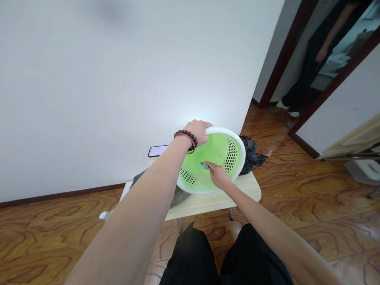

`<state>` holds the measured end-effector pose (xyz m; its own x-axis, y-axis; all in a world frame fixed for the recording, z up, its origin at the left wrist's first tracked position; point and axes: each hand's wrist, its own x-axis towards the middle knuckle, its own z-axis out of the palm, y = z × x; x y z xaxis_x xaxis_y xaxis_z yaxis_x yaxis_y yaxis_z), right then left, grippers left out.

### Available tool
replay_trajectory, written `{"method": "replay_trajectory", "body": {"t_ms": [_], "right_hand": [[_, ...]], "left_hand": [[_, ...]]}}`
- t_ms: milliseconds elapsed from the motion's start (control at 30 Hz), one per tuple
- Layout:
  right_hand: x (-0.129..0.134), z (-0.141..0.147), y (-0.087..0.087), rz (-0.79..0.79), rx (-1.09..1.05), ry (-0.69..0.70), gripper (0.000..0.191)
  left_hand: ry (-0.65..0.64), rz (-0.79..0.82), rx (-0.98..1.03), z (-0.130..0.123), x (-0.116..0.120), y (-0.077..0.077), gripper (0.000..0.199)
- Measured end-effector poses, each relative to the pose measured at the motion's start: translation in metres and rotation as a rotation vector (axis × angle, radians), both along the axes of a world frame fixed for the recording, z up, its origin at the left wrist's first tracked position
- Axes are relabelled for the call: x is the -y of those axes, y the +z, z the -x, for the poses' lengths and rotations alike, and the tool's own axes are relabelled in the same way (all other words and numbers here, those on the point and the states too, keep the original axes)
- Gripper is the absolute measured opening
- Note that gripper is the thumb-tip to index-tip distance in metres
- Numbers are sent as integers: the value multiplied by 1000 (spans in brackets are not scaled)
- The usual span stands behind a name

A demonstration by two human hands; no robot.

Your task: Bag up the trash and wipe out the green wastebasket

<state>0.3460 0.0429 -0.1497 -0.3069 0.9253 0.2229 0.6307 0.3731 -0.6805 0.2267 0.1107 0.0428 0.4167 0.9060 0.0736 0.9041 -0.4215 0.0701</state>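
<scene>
White wall is rising behind a small wood-grain table, which is standing on patterned wooden flooring. At the basket's 11 o'clock, the left hand is clamping the rim, apparently because a firm hold there is bracing the tilted shape. Inside, just below the middle, the right hand is closing its fingers around a small grey object, too small to identify; its tip is pointing toward 10 o'clock, probably leaving that end exposed to the inner surface. Around both hands, the green perforated basket with a white rim is leaning above the tabletop, its opening facing the wearer, which is likely giving the right hand easy access. At the basket's 3 o'clock, a crumpled black plastic bag is sitting close by. Toward 9 o'clock, a smartphone is lying screen up, beyond the left wrist. Farther out, toward the view's 2 o'clock, another person is standing near a doorway.
</scene>
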Motion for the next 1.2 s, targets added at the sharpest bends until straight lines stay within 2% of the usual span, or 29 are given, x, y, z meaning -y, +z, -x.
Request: {"method": "replay_trajectory", "body": {"t_ms": [100, 200, 267, 333, 500, 667, 733, 800, 900, 1000, 1100, 1200], "right_hand": [[-13, 23, -17, 66, 124, 34, 53], [-6, 31, -32, 63, 193, 109, 53], [4, 27, -36, 46, 201, 139, 53], [12, 18, -34, 47, 224, 183, 52], [23, -13, -17, 24, 342, 228, 51], [18, -45, 10, -54, 483, 161, 41], [15, -52, 20, -65, 538, 155, 34], [13, -54, 26, -65, 586, 165, 30], [13, -52, 25, -62, 640, 176, 28], [12, -52, 19, -41, 644, 184, 33], [8, -55, 12, -7, 587, 190, 39], [1, -52, 5, 39, 485, 119, 43]], "left_hand": [[3, -9, -19, 0, 1, 0, 50], [-26, -23, -17, 1, 0, -2, 45], [-38, -25, -9, 1, -1, -2, 37], [-40, -31, 8, 1, -2, -2, 38], [23, -51, 24, 2, 0, -2, 56], [178, -186, -52, 14, 17, -4, 48], [182, -212, -59, 17, 22, -2, 46], [118, -232, -59, 17, 23, 1, 53], [-22, -258, -73, 12, 12, 6, 63], [-151, -166, -97, 4, -7, 8, 59], [-155, -28, -9, -2, -20, 6, 53], [-129, 26, 45, -4, -21, 4, 48]]}}
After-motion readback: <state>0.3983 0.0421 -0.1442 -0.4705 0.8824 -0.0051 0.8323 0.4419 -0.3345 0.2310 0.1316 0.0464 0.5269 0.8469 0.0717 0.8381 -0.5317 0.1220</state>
